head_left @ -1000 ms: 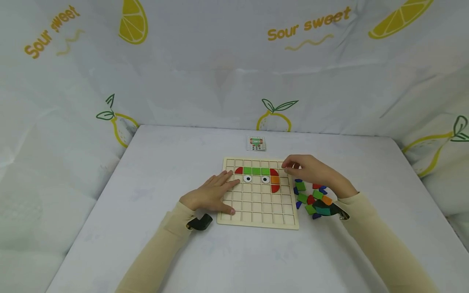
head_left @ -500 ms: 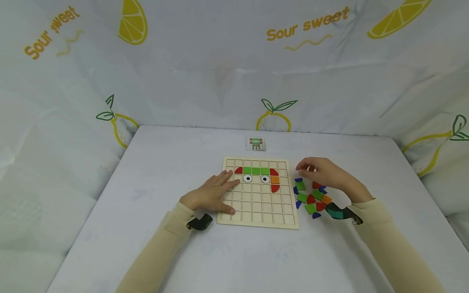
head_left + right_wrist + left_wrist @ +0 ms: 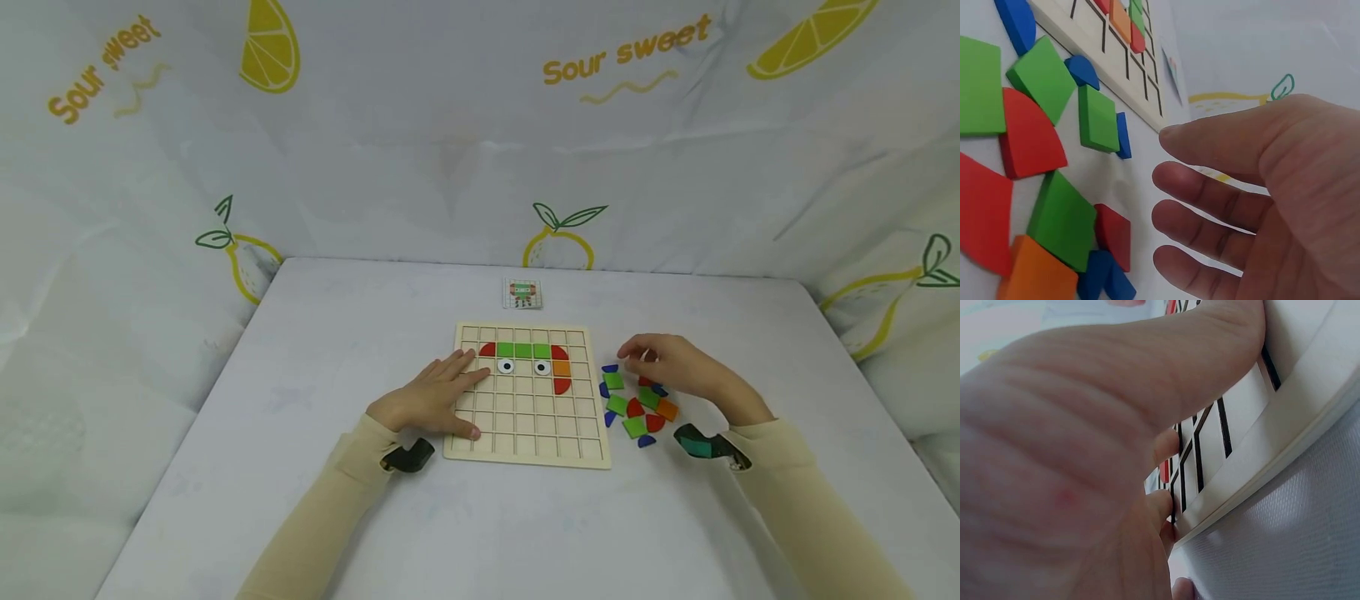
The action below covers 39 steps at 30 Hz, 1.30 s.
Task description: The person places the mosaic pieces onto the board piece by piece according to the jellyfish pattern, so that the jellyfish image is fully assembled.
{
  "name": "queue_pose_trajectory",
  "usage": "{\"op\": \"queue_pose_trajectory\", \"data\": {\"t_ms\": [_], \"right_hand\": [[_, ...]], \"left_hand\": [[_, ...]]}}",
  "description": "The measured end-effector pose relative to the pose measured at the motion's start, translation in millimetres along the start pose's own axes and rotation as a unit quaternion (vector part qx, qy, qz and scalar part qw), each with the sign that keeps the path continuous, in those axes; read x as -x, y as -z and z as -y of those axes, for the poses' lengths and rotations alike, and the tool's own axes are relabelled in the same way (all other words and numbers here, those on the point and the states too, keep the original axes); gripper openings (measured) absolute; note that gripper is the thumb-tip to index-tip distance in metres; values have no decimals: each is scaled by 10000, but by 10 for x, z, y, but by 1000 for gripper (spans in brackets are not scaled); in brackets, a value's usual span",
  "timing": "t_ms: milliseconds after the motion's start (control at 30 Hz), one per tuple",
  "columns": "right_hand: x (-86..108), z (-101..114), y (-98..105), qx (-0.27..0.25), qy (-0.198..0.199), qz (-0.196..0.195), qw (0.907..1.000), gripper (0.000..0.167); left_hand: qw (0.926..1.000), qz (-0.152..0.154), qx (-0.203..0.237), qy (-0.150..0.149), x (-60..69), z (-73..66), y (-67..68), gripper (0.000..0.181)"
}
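Observation:
My left hand (image 3: 431, 396) rests with spread fingers on the left side of a wooden grid board (image 3: 525, 425), thumb near its lower edge. On the board lie a row of green squares (image 3: 524, 350), two round eye pieces (image 3: 506, 366), an orange square (image 3: 560, 367) and red quarter-circle pieces (image 3: 562, 386). My right hand (image 3: 675, 362) hovers above the far side of a loose pile, its fingers loosely bent. In the right wrist view nothing shows between its fingertips, and a green square (image 3: 1099, 119) and a red piece (image 3: 1113, 236) lie closest.
Loose green, red, orange (image 3: 667, 409) and blue (image 3: 647, 442) pieces lie right of the board. Behind it is a small picture card (image 3: 522, 293) with a green and red figure. A white cloth (image 3: 360, 325) covers the table, and a lemon-printed curtain (image 3: 420, 167) hangs at the back.
My right hand has moved right, from the board's upper right edge to above the loose pieces, and slightly nearer to me. My left hand has stayed on the board.

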State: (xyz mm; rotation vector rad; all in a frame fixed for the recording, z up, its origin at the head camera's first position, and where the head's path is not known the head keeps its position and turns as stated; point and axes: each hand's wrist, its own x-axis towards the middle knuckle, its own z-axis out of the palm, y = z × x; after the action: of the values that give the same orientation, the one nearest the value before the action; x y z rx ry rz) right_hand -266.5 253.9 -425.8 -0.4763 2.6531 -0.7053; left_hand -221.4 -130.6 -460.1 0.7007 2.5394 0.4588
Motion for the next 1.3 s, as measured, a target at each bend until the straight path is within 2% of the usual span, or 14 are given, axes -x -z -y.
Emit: {"op": "queue_pose_trajectory", "data": {"t_ms": [333, 933, 1300], "right_hand": [[-40, -28, -132, -48, 13, 47, 10000, 28], [-53, -10, -161, -8, 59, 96, 9999, 29], [-24, 55, -170, -138, -55, 464, 9988, 41]], "left_hand": [[10000, -13, 70, -64, 6, -5, -5, 97], [10000, 9, 11, -80, 0, 6, -3, 97], [10000, 12, 20, -68, 14, 12, 1, 97]]}}
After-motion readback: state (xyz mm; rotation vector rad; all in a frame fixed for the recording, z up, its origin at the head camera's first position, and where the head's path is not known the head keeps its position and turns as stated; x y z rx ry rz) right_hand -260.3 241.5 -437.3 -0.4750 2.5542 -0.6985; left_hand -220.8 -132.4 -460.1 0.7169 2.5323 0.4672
